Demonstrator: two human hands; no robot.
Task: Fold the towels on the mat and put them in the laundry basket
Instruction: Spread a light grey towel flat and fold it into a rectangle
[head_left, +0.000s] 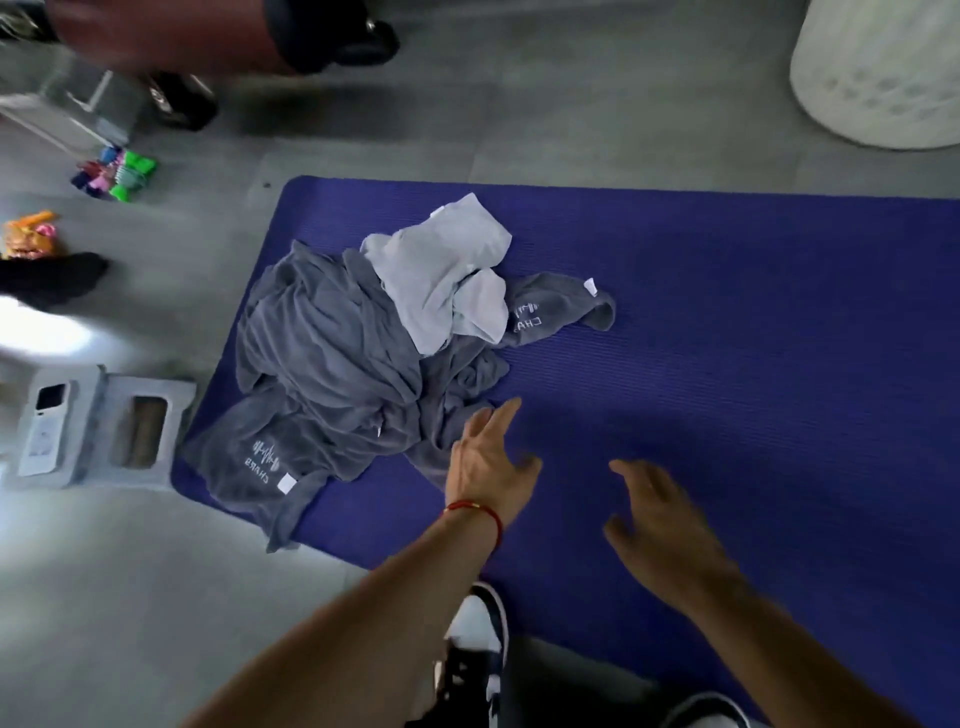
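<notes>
Towels (332, 353) — "CHAR" lettering; unfolded

The right half of the purple mat (753, 322) lies bare, giving open passage toward the white basket (883, 73) at the far right. A crumpled towel heap (332, 364) fills the mat's left part; boxes (98, 426) crowd the floor beside it.

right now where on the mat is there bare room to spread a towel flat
The right half of the purple mat is bare, from the towel pile across toward the white laundry basket. The left hand and right hand hover open over its near part. The mat's left end is crowded with crumpled towels.
</notes>
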